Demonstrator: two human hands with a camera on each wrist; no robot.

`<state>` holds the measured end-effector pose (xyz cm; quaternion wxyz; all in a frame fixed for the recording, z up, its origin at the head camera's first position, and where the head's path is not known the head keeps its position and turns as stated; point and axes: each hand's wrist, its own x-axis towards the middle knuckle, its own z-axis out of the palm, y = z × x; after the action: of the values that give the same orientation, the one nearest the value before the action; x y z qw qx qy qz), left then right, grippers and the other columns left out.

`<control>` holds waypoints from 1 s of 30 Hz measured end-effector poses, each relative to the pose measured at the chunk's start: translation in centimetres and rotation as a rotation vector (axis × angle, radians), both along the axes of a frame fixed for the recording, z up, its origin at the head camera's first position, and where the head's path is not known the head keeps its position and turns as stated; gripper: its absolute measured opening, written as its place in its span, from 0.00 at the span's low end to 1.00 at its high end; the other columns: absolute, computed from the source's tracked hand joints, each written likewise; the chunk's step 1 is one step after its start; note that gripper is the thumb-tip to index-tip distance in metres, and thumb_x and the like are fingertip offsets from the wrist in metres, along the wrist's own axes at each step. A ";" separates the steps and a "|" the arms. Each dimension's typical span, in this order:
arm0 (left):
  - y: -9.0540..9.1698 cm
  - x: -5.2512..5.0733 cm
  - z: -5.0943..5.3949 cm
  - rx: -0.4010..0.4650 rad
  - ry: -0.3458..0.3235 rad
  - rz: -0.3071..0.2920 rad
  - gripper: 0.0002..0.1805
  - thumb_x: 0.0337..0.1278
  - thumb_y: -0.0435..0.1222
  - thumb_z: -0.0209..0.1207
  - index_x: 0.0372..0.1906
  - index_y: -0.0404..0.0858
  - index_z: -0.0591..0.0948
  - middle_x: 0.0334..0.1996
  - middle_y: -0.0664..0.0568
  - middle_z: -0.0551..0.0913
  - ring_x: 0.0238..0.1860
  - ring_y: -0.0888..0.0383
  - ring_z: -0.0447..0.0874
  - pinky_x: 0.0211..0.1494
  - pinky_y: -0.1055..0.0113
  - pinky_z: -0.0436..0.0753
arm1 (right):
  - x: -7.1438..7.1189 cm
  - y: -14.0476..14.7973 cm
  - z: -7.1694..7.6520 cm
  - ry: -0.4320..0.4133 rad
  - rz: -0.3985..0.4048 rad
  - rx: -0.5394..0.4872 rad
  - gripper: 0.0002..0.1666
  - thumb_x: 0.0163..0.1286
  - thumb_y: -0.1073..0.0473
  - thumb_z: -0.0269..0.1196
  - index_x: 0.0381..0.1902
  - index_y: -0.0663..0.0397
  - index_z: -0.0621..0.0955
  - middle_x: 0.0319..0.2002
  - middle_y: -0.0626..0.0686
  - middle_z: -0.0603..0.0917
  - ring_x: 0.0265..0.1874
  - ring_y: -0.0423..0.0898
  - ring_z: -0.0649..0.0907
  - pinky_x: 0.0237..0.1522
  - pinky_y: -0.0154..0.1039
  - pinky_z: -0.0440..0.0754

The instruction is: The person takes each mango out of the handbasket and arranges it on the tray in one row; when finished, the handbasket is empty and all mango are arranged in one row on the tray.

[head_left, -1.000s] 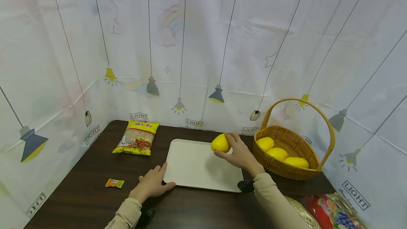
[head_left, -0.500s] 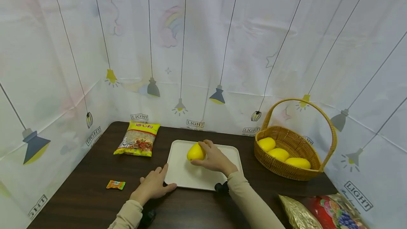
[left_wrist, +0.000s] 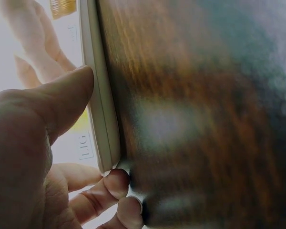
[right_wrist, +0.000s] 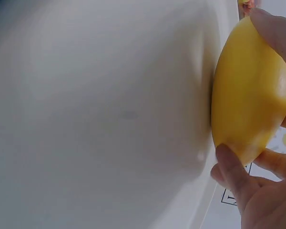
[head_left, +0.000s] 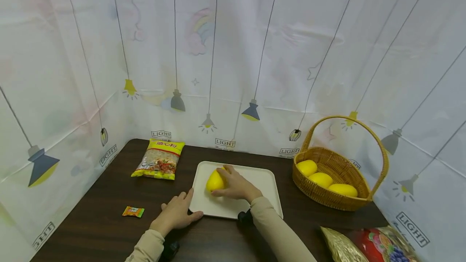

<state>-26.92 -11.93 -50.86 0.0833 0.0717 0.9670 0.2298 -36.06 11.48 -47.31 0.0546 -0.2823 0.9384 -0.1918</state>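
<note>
A smooth yellow mango (head_left: 216,181) is at the left part of a cream rectangular tray (head_left: 260,189). My right hand (head_left: 238,185) grips it from the right, thumb and fingers at its sides. Seen from the right wrist, the mango (right_wrist: 250,90) lies against or very close to the tray's surface (right_wrist: 109,114). My left hand (head_left: 176,211) rests at the tray's near left corner with fingers spread. In the left wrist view its thumb (left_wrist: 69,98) lies against the tray's rim (left_wrist: 102,119), while other fingertips are down by the corner.
A wicker basket (head_left: 306,187) with a tall handle stands right of the tray, several yellow mangoes (head_left: 322,180) inside. A yellow food bag (head_left: 160,159) lies at the back left, a small orange packet (head_left: 133,212) nearer. Shiny printed packaging (head_left: 378,244) sits at the front right.
My right hand has carried the mango leftward and down, from above the tray's right side to its left part. The left hand has stayed at the tray's corner.
</note>
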 end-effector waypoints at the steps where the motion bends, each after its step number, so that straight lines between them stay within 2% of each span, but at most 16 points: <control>1: 0.0 0.0 0.0 -0.001 -0.001 0.000 0.52 0.58 0.65 0.61 0.79 0.39 0.60 0.69 0.37 0.70 0.65 0.36 0.73 0.57 0.21 0.65 | -0.1 -0.1 0.0 -0.002 0.007 0.002 0.51 0.60 0.31 0.68 0.76 0.42 0.65 0.76 0.62 0.58 0.65 0.61 0.75 0.64 0.58 0.76; 10: -0.3 0.1 0.0 0.001 0.000 0.005 0.52 0.58 0.65 0.60 0.78 0.39 0.60 0.69 0.35 0.71 0.65 0.34 0.73 0.57 0.21 0.65 | -0.4 -2.2 0.7 -0.015 0.078 0.035 0.53 0.59 0.38 0.73 0.77 0.43 0.65 0.79 0.66 0.53 0.73 0.64 0.68 0.69 0.61 0.71; 13: -0.3 0.2 0.1 0.000 0.004 0.008 0.52 0.58 0.65 0.61 0.78 0.39 0.60 0.69 0.35 0.71 0.64 0.34 0.74 0.56 0.21 0.65 | -0.3 -3.0 1.0 -0.034 0.093 0.043 0.52 0.59 0.39 0.73 0.77 0.42 0.65 0.79 0.64 0.52 0.74 0.64 0.67 0.70 0.61 0.70; 21: -0.2 0.5 0.4 0.008 0.010 0.010 0.52 0.58 0.64 0.61 0.78 0.39 0.61 0.68 0.36 0.72 0.63 0.34 0.74 0.55 0.22 0.67 | -0.6 -4.0 1.5 -0.055 0.094 0.088 0.51 0.60 0.40 0.73 0.77 0.38 0.64 0.80 0.61 0.52 0.75 0.62 0.65 0.72 0.59 0.68; 30: 0.1 0.2 0.1 -0.002 0.009 0.000 0.51 0.58 0.64 0.61 0.78 0.40 0.61 0.67 0.37 0.72 0.63 0.36 0.75 0.55 0.22 0.67 | -1.2 -4.3 1.8 -0.087 0.082 0.104 0.52 0.60 0.40 0.72 0.78 0.36 0.63 0.81 0.59 0.50 0.76 0.63 0.64 0.72 0.61 0.68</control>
<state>-26.77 -11.79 -50.73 0.0788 0.0725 0.9676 0.2286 -37.29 7.16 -45.51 0.1180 -0.3087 0.9314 -0.1526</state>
